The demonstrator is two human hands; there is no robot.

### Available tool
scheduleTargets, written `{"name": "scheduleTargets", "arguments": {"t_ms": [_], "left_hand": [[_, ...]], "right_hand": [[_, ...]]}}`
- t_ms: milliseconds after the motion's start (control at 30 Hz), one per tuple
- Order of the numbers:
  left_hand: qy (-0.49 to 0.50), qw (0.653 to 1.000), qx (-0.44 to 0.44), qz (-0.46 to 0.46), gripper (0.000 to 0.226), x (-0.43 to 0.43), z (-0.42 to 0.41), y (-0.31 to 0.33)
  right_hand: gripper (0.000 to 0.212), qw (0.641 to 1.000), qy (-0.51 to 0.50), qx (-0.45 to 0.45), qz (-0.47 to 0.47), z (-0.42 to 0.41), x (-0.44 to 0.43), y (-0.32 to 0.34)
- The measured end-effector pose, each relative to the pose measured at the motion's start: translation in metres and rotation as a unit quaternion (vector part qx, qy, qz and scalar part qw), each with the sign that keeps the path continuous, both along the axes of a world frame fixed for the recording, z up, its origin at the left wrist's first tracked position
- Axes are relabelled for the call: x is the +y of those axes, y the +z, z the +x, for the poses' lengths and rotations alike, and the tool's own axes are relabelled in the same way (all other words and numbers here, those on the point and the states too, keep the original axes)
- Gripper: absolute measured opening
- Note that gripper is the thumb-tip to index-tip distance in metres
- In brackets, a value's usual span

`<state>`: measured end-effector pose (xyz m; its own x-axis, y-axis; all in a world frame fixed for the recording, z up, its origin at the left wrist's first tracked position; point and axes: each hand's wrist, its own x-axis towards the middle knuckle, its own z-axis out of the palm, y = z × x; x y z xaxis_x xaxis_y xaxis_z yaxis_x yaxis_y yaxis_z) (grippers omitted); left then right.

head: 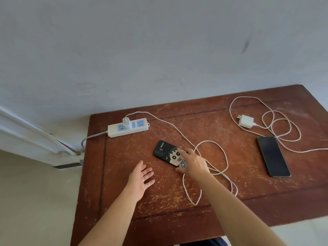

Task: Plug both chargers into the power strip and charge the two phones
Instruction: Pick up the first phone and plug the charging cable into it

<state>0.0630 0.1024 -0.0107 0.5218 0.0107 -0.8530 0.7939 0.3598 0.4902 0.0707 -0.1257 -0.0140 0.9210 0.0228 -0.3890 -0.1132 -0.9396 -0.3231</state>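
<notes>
Landmark: power strip (128, 127), at the table's (221, 121) far-left corner.
Charger one: already seated in the strip's middle socket (127, 123); its cable (209, 167) runs right of the strip and loops beside the cartoon phone (168, 153).
Right hand: (192, 161) spread over the near end of that phone, fingers curled onto it; whether it truly grips, or holds the cable plug, I cannot tell.
Left hand: (141, 180) open, palm up, empty, near side of the strip, just left of the phone.
Step in hand: likely joining cable to this phone.
How to do it well: steady the phone with one hand, find the port end, push the plug straight, not slanted.
Still to do: second charger (245, 121) and dark phone (273, 156) lie unplugged, well right of the strip.
</notes>
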Motion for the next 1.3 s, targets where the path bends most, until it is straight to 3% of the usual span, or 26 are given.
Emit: {"name": "scheduleTargets", "arguments": {"t_ms": [133, 267, 333, 467, 567, 667, 767, 900, 1100, 1133, 1200, 1267, 1300], "left_hand": [[-0.002, 1.0, 0.001, -0.01, 0.056, 0.002, 0.001, 0.001], [-0.006, 1.0, 0.009, -0.012, 0.062, 0.005, 0.002, 0.005], [-0.005, 1.0, 0.012, -0.012, 0.068, 0.007, 0.003, 0.009], [-0.016, 0.998, -0.015, -0.056, 0.087, 0.009, 0.007, 0.027], [-0.014, 0.99, -0.051, -0.134, 0.101, 0.01, 0.011, 0.044], [-0.002, 0.975, -0.078, -0.206, 0.106, 0.012, 0.013, 0.059], [0.036, 0.965, -0.101, -0.241, 0.086, 0.009, 0.013, 0.069], [0.043, 0.977, -0.132, -0.162, 0.052, 0.006, 0.009, 0.079], [0.049, 0.988, -0.116, -0.09, 0.041, 0.014, 0.007, 0.073], [0.062, 0.988, -0.107, -0.088, 0.042, 0.015, 0.008, 0.073], [0.083, 0.988, -0.091, -0.098, 0.044, 0.019, 0.01, 0.075], [0.095, 0.985, -0.088, -0.114, 0.044, 0.022, 0.01, 0.081], [0.103, 0.982, -0.091, -0.127, 0.044, 0.024, 0.01, 0.084]], "right_hand": [[0.071, 1.0, -0.014, -0.022, 0.013, -0.004, 0.006, 0.006], [0.057, 0.975, -0.152, -0.01, 0.161, -0.015, 0.021, 0.021], [0.049, 0.927, -0.244, 0.02, 0.285, -0.022, 0.026, 0.032], [0.03, 0.742, -0.342, 0.139, 0.56, -0.038, 0.034, 0.061], [0.035, 0.68, -0.334, 0.186, 0.626, -0.051, 0.041, 0.08], [0.042, 0.682, -0.311, 0.211, 0.628, -0.057, 0.048, 0.094], [0.049, 0.699, -0.327, 0.212, 0.599, -0.06, 0.058, 0.1], [0.054, 0.688, -0.373, 0.193, 0.592, -0.066, 0.067, 0.097], [0.066, 0.752, -0.357, 0.14, 0.536, -0.077, 0.076, 0.092], [0.069, 0.739, -0.379, 0.138, 0.539, -0.079, 0.076, 0.09], [0.07, 0.678, -0.435, 0.143, 0.575, -0.08, 0.074, 0.083], [0.049, 0.636, -0.457, 0.141, 0.606, -0.081, 0.071, 0.076], [0.038, 0.634, -0.456, 0.137, 0.609, -0.082, 0.07, 0.076]]}}
